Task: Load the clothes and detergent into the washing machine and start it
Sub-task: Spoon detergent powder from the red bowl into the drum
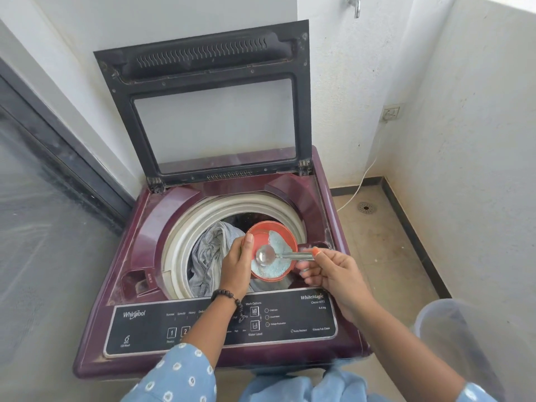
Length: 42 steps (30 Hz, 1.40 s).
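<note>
The left hand (236,261) grips a round red plastic bowl of pale blue detergent powder (274,250) over the drum's grey clothes (210,256); the right hand (330,271) pinches a steel spoon (278,255). Best scoop level and tip low.

I see the tiled floor (377,256) carrying my maroon washing machine (333,340), which stands squarely on it in the corner of the walls. Just right of the washing machine, on the floor, a round metal drain (366,208) sits flush in the tiles, near the back wall. A white cable (352,195) comes down to the floor between the drain and the washing machine's back right corner. A dark skirting strip (412,233) edges the floor, running right of the drain along the side wall
</note>
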Each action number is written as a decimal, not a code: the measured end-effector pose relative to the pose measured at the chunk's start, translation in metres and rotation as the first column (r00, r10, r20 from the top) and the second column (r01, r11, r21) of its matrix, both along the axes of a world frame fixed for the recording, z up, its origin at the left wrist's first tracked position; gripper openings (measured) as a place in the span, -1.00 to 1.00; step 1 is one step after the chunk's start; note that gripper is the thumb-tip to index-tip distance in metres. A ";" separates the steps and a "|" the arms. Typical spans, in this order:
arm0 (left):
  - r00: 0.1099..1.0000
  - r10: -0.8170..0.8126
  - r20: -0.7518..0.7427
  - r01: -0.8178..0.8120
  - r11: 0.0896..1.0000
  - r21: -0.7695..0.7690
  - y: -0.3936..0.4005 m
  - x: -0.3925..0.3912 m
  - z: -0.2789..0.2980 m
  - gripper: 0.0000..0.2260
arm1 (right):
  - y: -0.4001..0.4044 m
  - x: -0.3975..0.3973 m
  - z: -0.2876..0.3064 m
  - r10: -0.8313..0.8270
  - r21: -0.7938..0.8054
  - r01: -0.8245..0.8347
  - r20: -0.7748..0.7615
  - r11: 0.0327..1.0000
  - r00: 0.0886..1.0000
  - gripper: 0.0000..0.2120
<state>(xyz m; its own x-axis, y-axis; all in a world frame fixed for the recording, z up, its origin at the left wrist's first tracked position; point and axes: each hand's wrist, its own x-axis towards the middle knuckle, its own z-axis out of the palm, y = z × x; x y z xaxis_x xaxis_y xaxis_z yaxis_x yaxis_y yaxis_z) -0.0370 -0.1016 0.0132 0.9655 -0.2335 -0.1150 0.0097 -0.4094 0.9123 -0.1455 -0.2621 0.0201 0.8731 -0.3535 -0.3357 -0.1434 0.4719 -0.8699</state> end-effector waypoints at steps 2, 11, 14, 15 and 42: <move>0.999 0.040 -0.009 -0.041 0.999 -0.030 -0.001 0.001 0.002 -0.80 | 0.005 0.011 0.000 0.034 -0.081 -0.035 -0.014 0.996 0.999 -0.78; 0.993 0.110 0.035 -0.108 0.992 -0.058 -0.002 0.002 0.002 -0.79 | 0.016 0.016 -0.014 0.187 -0.854 -0.162 -0.077 0.494 0.979 -0.12; 0.991 0.132 0.015 -0.131 0.988 -0.077 -0.002 0.003 0.004 -0.80 | 0.021 0.015 -0.017 0.255 -0.939 -0.118 -0.034 0.322 0.966 0.04; 0.990 0.141 -0.001 -0.141 0.986 -0.089 -0.002 0.004 0.005 -0.80 | 0.022 0.016 -0.017 0.271 -0.961 -0.127 -0.059 0.244 0.961 0.03; 0.820 -0.124 -0.558 -0.068 0.948 -0.310 0.006 0.024 0.013 -0.56 | 0.023 0.030 -0.011 0.295 -0.960 -0.264 -0.227 0.095 0.928 0.05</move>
